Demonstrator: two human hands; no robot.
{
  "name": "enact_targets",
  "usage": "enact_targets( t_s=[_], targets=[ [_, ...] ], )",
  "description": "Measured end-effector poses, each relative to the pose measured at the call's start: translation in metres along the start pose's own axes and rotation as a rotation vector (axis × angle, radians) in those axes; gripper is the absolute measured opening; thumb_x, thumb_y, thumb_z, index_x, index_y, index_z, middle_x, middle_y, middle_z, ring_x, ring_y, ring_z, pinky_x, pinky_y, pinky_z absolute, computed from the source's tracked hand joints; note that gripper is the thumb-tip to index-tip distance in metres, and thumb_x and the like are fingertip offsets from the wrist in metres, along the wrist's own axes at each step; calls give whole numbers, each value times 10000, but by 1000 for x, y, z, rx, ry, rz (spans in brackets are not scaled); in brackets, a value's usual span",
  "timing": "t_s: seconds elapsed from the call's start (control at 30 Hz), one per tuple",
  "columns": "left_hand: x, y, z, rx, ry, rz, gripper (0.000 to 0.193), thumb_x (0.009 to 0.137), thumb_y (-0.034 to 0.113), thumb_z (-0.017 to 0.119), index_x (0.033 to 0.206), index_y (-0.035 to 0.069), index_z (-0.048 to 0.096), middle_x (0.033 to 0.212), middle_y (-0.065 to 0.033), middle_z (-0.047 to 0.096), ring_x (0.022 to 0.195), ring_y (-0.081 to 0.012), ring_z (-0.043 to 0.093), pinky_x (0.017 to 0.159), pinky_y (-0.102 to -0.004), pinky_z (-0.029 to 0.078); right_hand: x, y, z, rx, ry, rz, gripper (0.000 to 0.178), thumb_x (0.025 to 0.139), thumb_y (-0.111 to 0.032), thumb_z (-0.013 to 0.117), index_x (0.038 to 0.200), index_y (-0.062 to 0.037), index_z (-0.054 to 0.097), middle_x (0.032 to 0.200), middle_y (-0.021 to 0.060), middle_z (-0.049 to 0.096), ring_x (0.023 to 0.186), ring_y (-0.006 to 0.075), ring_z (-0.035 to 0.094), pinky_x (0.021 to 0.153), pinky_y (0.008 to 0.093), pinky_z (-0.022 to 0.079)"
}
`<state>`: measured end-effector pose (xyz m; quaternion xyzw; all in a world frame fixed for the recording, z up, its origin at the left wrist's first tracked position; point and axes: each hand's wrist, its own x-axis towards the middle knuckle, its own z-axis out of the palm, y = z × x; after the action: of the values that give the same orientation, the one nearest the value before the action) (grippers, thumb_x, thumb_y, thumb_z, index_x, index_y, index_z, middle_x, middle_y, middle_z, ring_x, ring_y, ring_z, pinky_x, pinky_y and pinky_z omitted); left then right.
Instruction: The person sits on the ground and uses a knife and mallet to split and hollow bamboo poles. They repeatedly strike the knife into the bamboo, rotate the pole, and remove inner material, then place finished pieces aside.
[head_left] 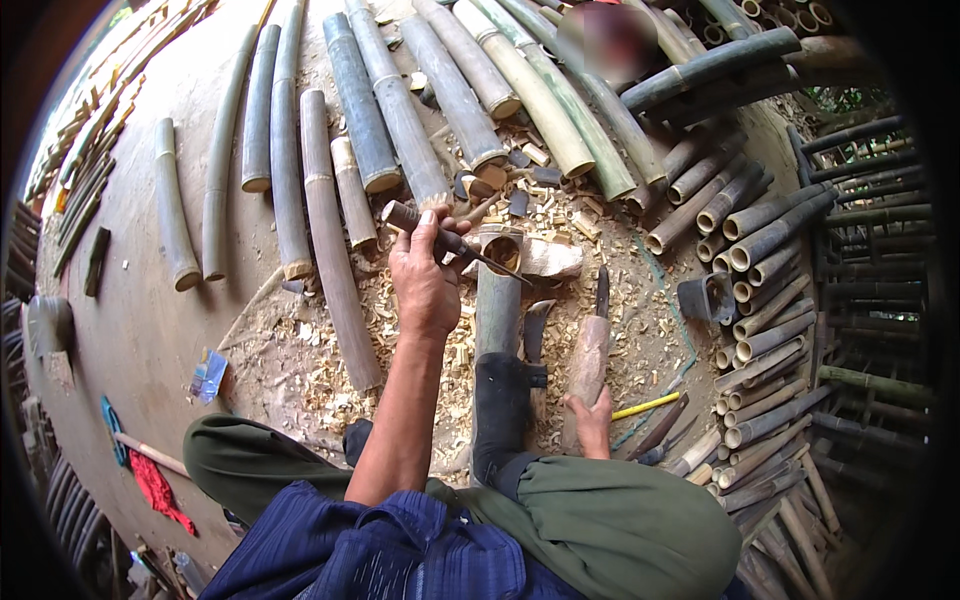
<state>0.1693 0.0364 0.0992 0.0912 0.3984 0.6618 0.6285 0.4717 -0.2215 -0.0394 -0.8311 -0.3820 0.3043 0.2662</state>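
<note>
My left hand (428, 280) is closed around the dark handle of a chisel-like tool (505, 270). Its thin metal blade slants rightward across the open end of a bamboo tube (497, 315). Whether the tip touches the bamboo, I cannot tell. A black covering (500, 405), perhaps footwear, lies over the tube's near part. To the right, my right hand (592, 422) grips a thick wooden club (588, 365) low down. Beyond the club's far end shows a dark blade (602, 292); whether they are joined is unclear. A curved dark blade (536, 328) lies beside the tube.
Wood chips (345, 350) cover the ground around the tube. Long bamboo poles (355, 110) lie beyond, and cut tubes (770, 330) are piled at right near a dark container (706, 298). A yellow stick (645, 406) lies beside my right hand. A red cloth (158, 490) lies at left.
</note>
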Motion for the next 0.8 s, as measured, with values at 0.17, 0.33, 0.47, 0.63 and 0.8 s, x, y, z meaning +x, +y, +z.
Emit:
enact_targets(
  t_s=[0.17, 0.33, 0.47, 0.63, 0.8],
  targets=[
    [-3, 1, -9, -85, 58, 6, 305, 1044, 204, 562, 1258, -8, 606, 971, -90, 706, 1006, -250, 709, 822, -457, 620, 7, -131, -44, 852, -463, 285, 643, 845, -253, 786, 1353, 35, 516, 1080, 190, 675, 888, 285, 724, 796, 405, 640],
    [-2, 2, -14, -165, 51, 43, 253, 1028, 156, 576, 1203, -20, 626, 863, -72, 676, 898, -240, 726, 806, -454, 654, 33, -200, -52, 1071, -763, 307, 589, 888, -309, 771, 1278, 63, 534, 1032, 175, 677, 777, 255, 727, 650, 393, 664],
    [6, 1, -18, -200, 70, 130, 184, 988, 79, 622, 1130, -34, 650, 775, -49, 631, 770, -195, 690, 762, -402, 655, 62, -256, -68, 923, -938, 380, 704, 873, -336, 794, 1381, 42, 487, 1082, 183, 667, 868, 258, 729, 685, 405, 656],
    [26, -18, -27, -273, 70, 188, 153, 1007, 95, 633, 1089, -29, 668, 761, -36, 605, 764, -198, 666, 809, -435, 632, 77, -318, -90, 194, -775, -52, 1015, 813, -306, 857, 1595, 0, 286, 1346, 242, 588, 1146, 301, 676, 937, 443, 612],
    [47, -28, -19, -300, 128, 265, 254, 975, 239, 798, 878, 50, 659, 778, -60, 677, 738, -190, 699, 706, -378, 629, 77, -407, -94, -125, -774, -658, 1158, 769, -279, 885, 1680, -68, 202, 1629, 283, 354, 1478, 370, 436, 1237, 490, 359]
  ],
)
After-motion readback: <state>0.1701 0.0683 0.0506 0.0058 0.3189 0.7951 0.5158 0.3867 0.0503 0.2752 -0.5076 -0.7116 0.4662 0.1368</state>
